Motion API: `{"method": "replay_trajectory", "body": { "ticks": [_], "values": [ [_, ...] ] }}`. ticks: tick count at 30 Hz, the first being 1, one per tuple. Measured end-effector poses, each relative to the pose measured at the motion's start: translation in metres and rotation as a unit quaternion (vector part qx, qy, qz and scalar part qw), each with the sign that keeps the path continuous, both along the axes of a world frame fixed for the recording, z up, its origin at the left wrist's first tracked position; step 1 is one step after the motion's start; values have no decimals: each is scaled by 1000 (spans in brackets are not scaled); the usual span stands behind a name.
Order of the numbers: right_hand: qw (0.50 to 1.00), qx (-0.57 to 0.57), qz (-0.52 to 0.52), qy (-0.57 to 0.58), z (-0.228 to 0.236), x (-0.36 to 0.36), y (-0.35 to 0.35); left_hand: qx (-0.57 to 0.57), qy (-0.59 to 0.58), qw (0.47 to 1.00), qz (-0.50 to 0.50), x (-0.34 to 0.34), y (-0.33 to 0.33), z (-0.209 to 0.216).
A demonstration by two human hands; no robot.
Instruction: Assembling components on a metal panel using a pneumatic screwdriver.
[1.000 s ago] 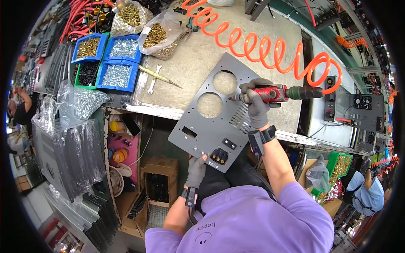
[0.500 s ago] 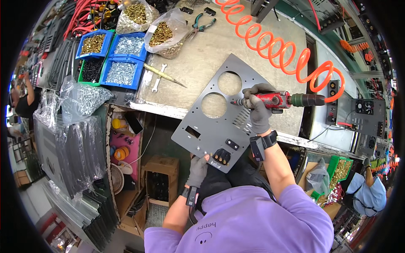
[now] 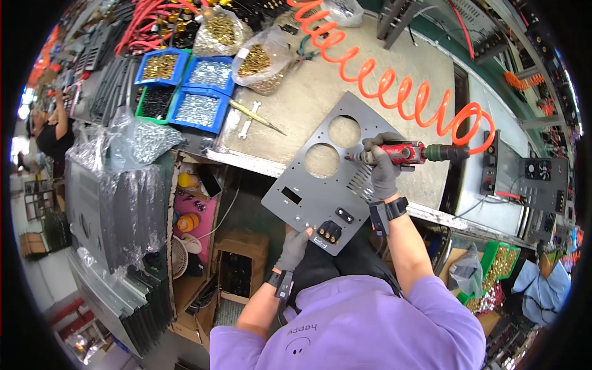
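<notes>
A dark grey metal panel (image 3: 320, 200) with two large round holes rests tilted across the bench edge, its near end above my lap. My left hand (image 3: 293, 250) grips the near edge, gloved thumb on top and the other fingers hidden underneath. Closed around a red air screwdriver (image 3: 401, 153), my gloved right hand (image 3: 383, 169) is over the panel's right side. The tool lies nearly level, its tip pointing left near the vent slots. Black terminals (image 3: 328, 232) and a small black socket (image 3: 344, 215) are fitted at the panel's near end.
An orange coiled hose (image 3: 387, 83) runs over the bench (image 3: 296, 105) beside the tool. Blue bins (image 3: 198, 111) of screws, bags of brass parts (image 3: 256, 61), a wrench (image 3: 249, 121) and a pointed tool (image 3: 259, 117) lie at the left. Wrapped panels (image 3: 117, 209) stand left.
The view has shifted, so the bins and bench things appear farther right and lower. Both hands keep their hold, and the screwdriver stays over the panel's slotted side.
</notes>
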State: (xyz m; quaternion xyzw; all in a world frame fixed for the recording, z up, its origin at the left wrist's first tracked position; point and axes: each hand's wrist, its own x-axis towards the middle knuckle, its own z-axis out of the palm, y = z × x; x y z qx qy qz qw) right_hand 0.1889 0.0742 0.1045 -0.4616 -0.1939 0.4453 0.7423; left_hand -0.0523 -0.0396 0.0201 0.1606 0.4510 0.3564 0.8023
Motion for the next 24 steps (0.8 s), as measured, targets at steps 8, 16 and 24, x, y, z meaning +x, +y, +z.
{"method": "replay_trajectory", "body": {
  "ticks": [8,16,24],
  "values": [
    [968,2,-88,-235,30,2,23,108,199,921,-318,23,29,34],
    [867,-89,95,-480,75,-68,87,67,96,963,-241,2,30,41],
    [747,-168,138,-629,-26,-102,196,198,313,923,107,-213,60,129]
  ]
}}
